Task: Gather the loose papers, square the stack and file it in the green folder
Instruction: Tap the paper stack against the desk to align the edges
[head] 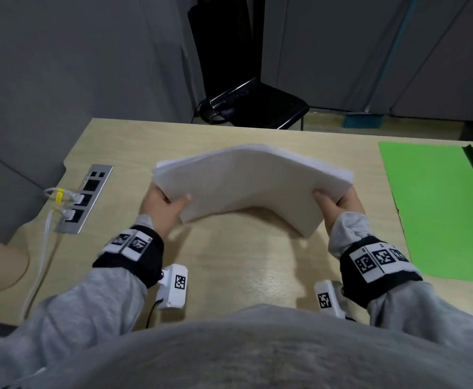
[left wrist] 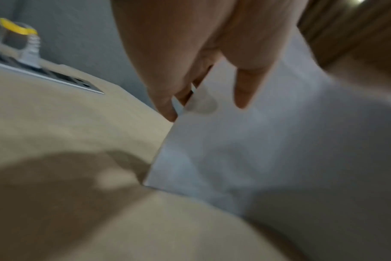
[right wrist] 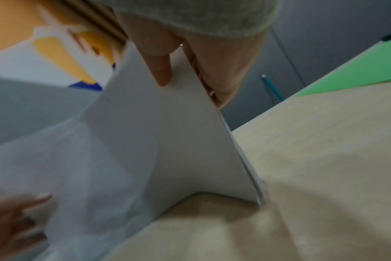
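Observation:
A stack of white papers (head: 252, 183) is held up over the wooden desk (head: 229, 265), bowed upward in the middle. My left hand (head: 165, 206) grips its left edge, thumb on the near face and fingers behind. My right hand (head: 339, 203) grips the right edge the same way. In the left wrist view the thumb (left wrist: 243, 88) lies on the paper stack (left wrist: 268, 150). The right wrist view shows the thumb (right wrist: 161, 70) pressed on the paper stack (right wrist: 145, 141), whose lower corner touches the desk. The open green folder (head: 437, 203) lies flat at the right.
A power strip (head: 85, 197) with white plugs and cables sits recessed at the desk's left edge. A black chair (head: 257, 105) stands beyond the far edge. Grey partitions enclose the space. My grey-clad body fills the bottom of the head view.

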### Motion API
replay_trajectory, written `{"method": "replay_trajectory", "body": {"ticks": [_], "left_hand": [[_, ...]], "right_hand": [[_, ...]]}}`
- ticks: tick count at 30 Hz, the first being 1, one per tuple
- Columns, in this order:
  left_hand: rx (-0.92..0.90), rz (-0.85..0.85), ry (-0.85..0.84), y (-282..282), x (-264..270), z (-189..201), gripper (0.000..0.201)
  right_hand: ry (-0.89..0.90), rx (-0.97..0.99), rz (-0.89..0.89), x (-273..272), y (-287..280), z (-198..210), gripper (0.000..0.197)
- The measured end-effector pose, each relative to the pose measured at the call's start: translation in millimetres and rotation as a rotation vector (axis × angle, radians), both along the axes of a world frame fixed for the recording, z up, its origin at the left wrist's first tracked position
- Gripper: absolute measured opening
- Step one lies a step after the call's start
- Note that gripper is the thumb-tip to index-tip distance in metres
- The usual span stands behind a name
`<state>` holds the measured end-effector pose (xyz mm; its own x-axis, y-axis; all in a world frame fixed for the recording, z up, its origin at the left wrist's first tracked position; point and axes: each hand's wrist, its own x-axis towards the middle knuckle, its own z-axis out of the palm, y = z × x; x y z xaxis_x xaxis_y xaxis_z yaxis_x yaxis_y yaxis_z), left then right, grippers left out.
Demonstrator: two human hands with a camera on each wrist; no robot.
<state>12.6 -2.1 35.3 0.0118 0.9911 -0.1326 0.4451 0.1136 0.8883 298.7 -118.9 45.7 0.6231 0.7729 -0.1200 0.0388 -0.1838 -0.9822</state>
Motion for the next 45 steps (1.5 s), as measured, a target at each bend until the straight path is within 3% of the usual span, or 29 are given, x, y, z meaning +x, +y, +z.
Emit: {"method": "replay_trajectory", "body": {"ticks": [2,7,10,13,15,16,17,18,19,20,22,24,26,27,29,31,32,36,40,42,45], "left_hand": [[-0.037,-0.025,0.167,-2.2,4.9,-8.7,0.035],[0.137,0.057,0.097,4.1,14.5,21.5,0.027],[0.457,-0.075,0.164,-0.7,20.8,58.0,0.025],[0.749,-0.331,0.421,-8.7,35.0,88.5,0.038],[0.838,-0.450,0.518,-16.0,47.9,102.2,0.036],[0.866,-0.481,0.540,-20.9,54.8,107.4,0.033],[0.892,-0.506,0.538,-26.0,60.2,110.8,0.031],[0.906,-0.520,0.517,-29.7,63.7,113.4,0.030],[0.912,-0.507,0.485,-29.8,64.8,113.8,0.029],[0.910,-0.465,0.463,-27.9,63.2,112.4,0.027],[0.918,-0.277,0.439,-21.7,54.1,106.7,0.034],[0.845,-0.093,0.336,-15.5,42.2,99.2,0.058],[0.604,-0.035,0.086,-11.1,34.1,92.2,0.085],[0.462,-0.057,-0.042,-9.0,32.0,88.3,0.089],[0.261,-0.147,-0.237,-5.0,33.1,83.4,0.067],[0.285,-0.168,-0.281,-6.4,38.1,83.8,0.033],[0.335,-0.155,-0.282,-7.6,40.7,86.8,0.027],[0.430,-0.175,-0.367,-9.4,40.1,90.6,0.025],[0.175,-0.313,-0.195,-13.4,37.9,80.3,0.045],[0.183,-0.269,-0.053,-17.1,41.8,80.7,0.027],[0.293,-0.145,-0.126,-19.6,44.0,91.0,0.011]], "right_hand": [[-0.086,-0.101,0.032,-1.9,-0.6,-1.8,0.041],[-0.144,-0.037,-0.100,16.6,2.6,6.7,0.065],[-0.362,-0.072,-0.122,22.2,10.1,23.7,0.090],[-0.648,-0.029,0.152,2.5,15.9,55.5,0.100],[-0.708,-0.057,0.456,-7.0,24.4,58.8,0.095],[-0.646,-0.050,0.606,-19.8,31.8,57.4,0.087],[-0.574,0.027,0.656,-24.8,24.7,50.2,0.073],[-0.518,0.077,0.481,-16.1,28.1,38.1,0.052],[-0.356,0.140,0.236,-13.1,27.0,46.1,0.031],[-0.354,0.061,0.233,-22.4,20.1,60.9,0.013],[-0.195,0.144,0.322,-35.4,20.2,70.9,0.020],[-0.101,0.187,0.317,-34.8,13.3,86.6,0.022],[-0.062,0.233,0.253,-22.6,14.9,82.0,0.022],[-0.031,0.231,0.217,-17.5,12.8,78.0,0.021],[0.006,0.204,0.195,-18.1,15.9,78.5,0.018],[0.016,0.217,0.167,-20.5,15.6,79.2,0.017],[0.024,0.244,0.153,-21.7,13.8,80.7,0.016],[0.045,0.319,0.091,-21.3,12.6,83.4,0.013],[-0.090,0.112,0.184,-23.2,17.3,69.1,0.016],[-0.093,0.085,0.181,-28.1,17.2,68.4,0.015],[-0.083,0.216,0.102,-31.3,15.3,73.6,0.008]]}}
